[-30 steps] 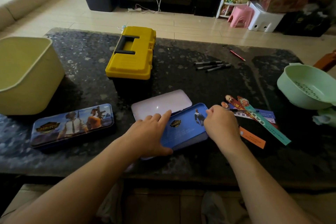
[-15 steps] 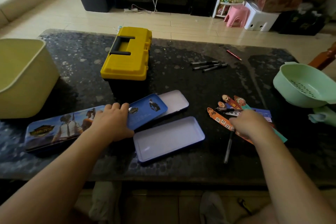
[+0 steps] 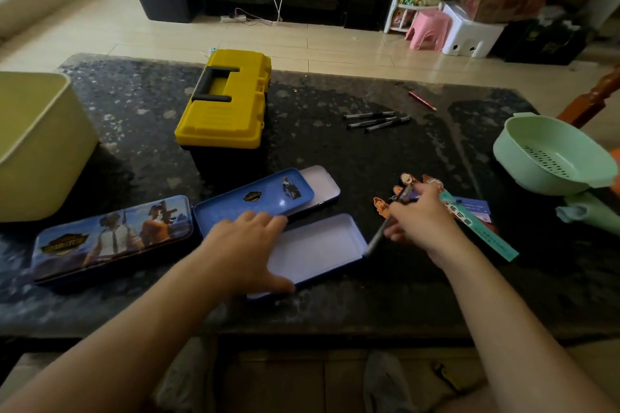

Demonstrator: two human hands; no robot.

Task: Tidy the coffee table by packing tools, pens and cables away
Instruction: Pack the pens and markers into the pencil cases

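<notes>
the left hand (image 3: pixel 248 245) lies flat, fingers straight and slightly spread, over the left end of the open pencil tin (image 3: pixel 322 245) at lower centre of the frame, its fingertips reaching the edge of the blue lid (image 3: pixel 255 199) that lies face up just above. a pale tray (image 3: pixel 323 183) pokes out from under the lid's right end. the right hand (image 3: pixel 422 221), right of centre, has its fingers curled round a pen (image 3: pixel 378 237), held slanted, its lower tip at the tin's right rim. under and beside that hand lie paper bookmarks (image 3: pixel 479 228), fanned out on the dark counter (image 3: pixel 335 151). a closed pencil case (image 3: pixel 114 238) with printed figures sits at lower left, just beside the lid. a shut yellow toolbox (image 3: pixel 224 104) stands at upper centre. three black pens (image 3: pixel 375 121) lie together to its right, with a red pen (image 3: pixel 422 100) further up and right. a pale yellow bin (image 3: pixel 37 144) is at the left edge, a green colander (image 3: pixel 550 154) at the right edge.
</notes>
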